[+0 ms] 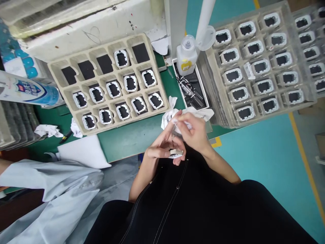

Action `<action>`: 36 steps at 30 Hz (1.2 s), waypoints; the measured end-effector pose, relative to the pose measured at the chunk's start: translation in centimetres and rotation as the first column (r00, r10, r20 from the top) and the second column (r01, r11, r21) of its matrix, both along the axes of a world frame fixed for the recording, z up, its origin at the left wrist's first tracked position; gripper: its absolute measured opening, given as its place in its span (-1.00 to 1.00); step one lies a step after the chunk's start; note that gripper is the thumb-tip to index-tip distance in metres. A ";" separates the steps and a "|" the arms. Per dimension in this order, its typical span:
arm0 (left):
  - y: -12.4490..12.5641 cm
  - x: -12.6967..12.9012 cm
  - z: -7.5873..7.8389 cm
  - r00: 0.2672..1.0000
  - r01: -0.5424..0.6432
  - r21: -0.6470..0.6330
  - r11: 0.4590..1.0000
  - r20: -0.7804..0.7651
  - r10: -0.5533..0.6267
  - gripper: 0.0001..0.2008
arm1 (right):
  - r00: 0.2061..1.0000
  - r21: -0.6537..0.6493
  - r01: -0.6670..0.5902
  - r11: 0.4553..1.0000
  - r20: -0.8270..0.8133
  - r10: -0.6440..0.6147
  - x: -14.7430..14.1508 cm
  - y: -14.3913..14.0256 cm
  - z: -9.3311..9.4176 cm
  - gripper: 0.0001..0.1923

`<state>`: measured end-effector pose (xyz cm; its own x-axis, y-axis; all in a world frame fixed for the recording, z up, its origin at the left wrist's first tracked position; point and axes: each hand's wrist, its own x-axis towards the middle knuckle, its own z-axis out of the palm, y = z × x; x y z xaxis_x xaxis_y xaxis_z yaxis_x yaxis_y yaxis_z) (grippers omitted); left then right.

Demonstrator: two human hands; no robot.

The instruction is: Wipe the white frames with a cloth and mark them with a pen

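I see my left hand with its fingers closed on a small white part, just below my right hand, whose fingers pinch a wipe. Beyond both lie a tray and bottle.

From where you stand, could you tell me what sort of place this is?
Probably a factory assembly or cleaning bench: moulded trays of identical small framed parts, a stacked tray pile alongside, a squeeze bottle, and a painted workshop floor.
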<state>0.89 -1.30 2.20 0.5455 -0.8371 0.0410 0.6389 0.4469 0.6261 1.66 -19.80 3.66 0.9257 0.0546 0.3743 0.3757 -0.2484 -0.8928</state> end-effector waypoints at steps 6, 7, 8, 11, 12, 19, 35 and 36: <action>-0.2 0.3 0.3 1.000 -0.025 -0.075 0.997 0.017 0.027 0.38 | 1.000 0.018 0.000 1.000 -0.018 0.000 0.2 -0.4 0.6 -0.86; -0.2 0.3 0.4 0.999 -0.038 -0.077 0.996 0.012 0.039 0.39 | 0.999 0.056 0.020 0.998 -0.042 -0.018 0.2 -0.6 0.7 -0.86; -0.3 0.4 0.5 0.999 -0.045 -0.075 0.996 0.008 0.045 0.41 | 0.997 0.099 0.029 0.995 -0.079 -0.022 0.1 -0.9 0.9 -0.84; -0.4 0.6 0.9 0.999 -0.043 -0.043 0.998 -0.015 0.042 0.51 | 0.974 0.216 -0.039 0.976 -0.210 0.086 -0.2 -1.5 1.3 -0.77; -0.4 0.7 0.9 0.999 -0.037 -0.025 0.999 -0.024 0.037 0.54 | 0.963 0.244 -0.071 0.967 -0.237 0.131 -0.3 -1.6 1.3 -0.77; -0.5 0.5 1.1 1.000 -0.021 0.003 1.000 -0.014 0.021 0.54 | 0.975 0.005 0.080 0.997 -0.209 -0.077 -0.6 -0.5 0.4 -0.91; -0.6 0.5 0.8 0.999 -0.037 0.018 0.999 -0.028 0.038 0.54 | 0.930 -0.265 0.155 0.952 0.364 -0.050 0.0 -0.8 -1.1 -0.66; -0.7 0.5 0.7 0.999 -0.036 0.016 0.999 -0.025 0.037 0.53 | 0.924 -0.252 0.171 0.952 0.378 -0.066 -0.1 -0.7 -1.2 -0.65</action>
<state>1.36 -1.96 2.87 0.5764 -0.8171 0.0144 0.6379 0.4609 0.6170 1.60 -20.52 2.45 0.7360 0.1023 0.6693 0.6106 -0.5274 -0.5908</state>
